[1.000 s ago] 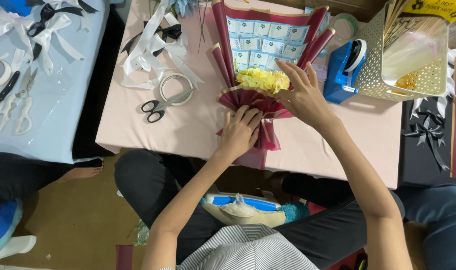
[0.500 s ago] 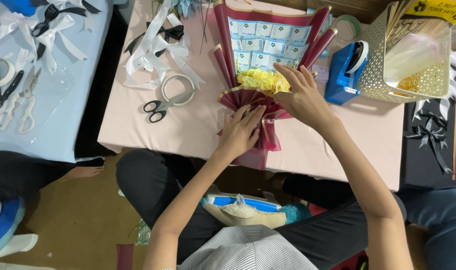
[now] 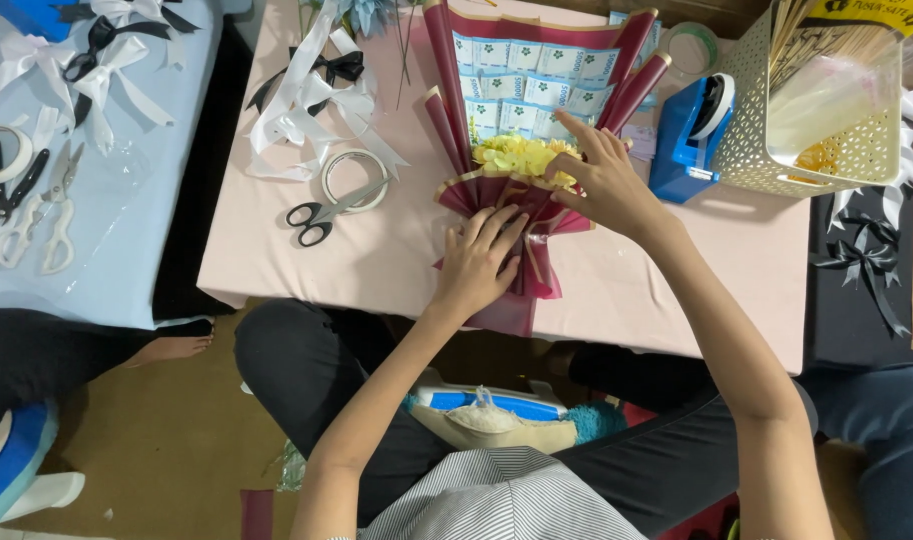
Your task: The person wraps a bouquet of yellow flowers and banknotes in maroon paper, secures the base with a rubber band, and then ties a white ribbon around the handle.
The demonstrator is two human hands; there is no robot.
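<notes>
On a pink table [image 3: 397, 250], the maroon bouquet [image 3: 522, 190] lies under both hands. Left hand [image 3: 477, 262] presses flat, fingers spread; right hand [image 3: 607, 185] spreads over yellow flowers [image 3: 512, 155]. Scissors [image 3: 327, 212] lie left of the fingers. Since earlier, the left fingers have fanned wider.

Pink-covered desk [image 3: 397, 260] carrying a maroon-wrapped bouquet [image 3: 522, 190], black-handled scissors [image 3: 322, 215], tape roll [image 3: 355, 178], white ribbons [image 3: 297, 110], blue tape dispenser [image 3: 689, 140], cream perforated basket [image 3: 777, 150]
</notes>
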